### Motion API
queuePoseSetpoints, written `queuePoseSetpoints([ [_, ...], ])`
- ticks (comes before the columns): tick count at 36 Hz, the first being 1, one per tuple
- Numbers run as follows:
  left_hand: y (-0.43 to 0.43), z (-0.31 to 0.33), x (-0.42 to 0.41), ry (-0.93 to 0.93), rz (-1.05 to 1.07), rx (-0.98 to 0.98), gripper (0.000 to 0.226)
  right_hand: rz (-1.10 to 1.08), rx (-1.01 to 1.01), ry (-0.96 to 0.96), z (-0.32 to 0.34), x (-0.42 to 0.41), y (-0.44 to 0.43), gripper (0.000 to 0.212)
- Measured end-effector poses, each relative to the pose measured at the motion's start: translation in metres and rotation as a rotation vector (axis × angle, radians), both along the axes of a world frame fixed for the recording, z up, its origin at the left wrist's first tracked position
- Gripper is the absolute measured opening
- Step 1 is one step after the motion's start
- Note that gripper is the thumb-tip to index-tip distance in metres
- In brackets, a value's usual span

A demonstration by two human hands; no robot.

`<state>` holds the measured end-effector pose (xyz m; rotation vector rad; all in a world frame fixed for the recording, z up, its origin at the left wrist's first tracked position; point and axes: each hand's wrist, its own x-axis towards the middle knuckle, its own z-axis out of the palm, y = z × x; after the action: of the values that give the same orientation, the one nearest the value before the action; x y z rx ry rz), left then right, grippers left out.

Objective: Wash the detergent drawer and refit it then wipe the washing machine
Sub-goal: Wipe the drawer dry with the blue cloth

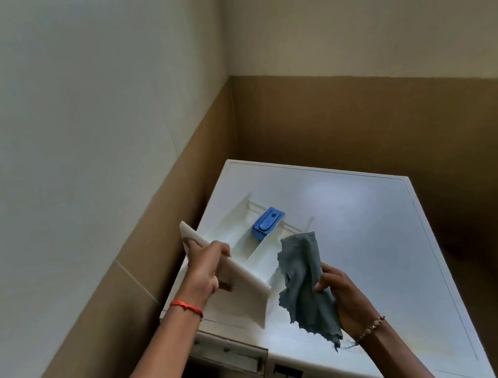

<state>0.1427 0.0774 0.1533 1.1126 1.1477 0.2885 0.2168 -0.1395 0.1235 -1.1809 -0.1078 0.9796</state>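
Note:
A white detergent drawer (240, 249) with a blue insert (267, 223) is held above the top of the white washing machine (363, 224). My left hand (206, 272) grips the drawer by its front panel. My right hand (339, 289) holds a grey-blue cloth (304, 283) that hangs beside the drawer's right side. Below the drawer, the empty drawer slot (231, 357) shows in the machine's front at the top left.
The machine stands in a corner. A cream and brown wall (143, 227) runs close along its left side and another (355, 120) lies behind it. A dark gap (485, 259) lies to the right of the machine.

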Motion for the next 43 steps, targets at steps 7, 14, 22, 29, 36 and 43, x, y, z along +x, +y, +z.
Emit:
queuePoseSetpoints([
  [7,0.033,0.014,0.002,0.133,-0.353,0.143,0.049,0.012,0.238,0.274,0.003,0.019,-0.023,0.025],
  [14,0.057,0.014,0.004,0.191,-0.481,0.187,0.074,-0.068,0.196,0.296,0.01,0.027,-0.019,0.042],
  [22,0.074,0.0,-0.001,0.169,-0.591,0.166,0.09,0.068,0.034,0.011,0.025,0.021,0.047,0.046],
  [29,0.082,0.005,0.005,0.17,-0.681,0.085,0.067,0.133,-0.25,-0.542,0.024,0.017,0.144,0.079],
  [36,0.073,-0.006,0.009,0.031,-0.583,0.083,0.056,0.463,-0.634,-1.078,0.001,0.006,0.208,0.083],
  [43,0.066,-0.02,0.008,-0.01,-0.579,0.197,0.053,0.544,-0.695,-1.223,-0.011,-0.007,0.205,0.083],
])
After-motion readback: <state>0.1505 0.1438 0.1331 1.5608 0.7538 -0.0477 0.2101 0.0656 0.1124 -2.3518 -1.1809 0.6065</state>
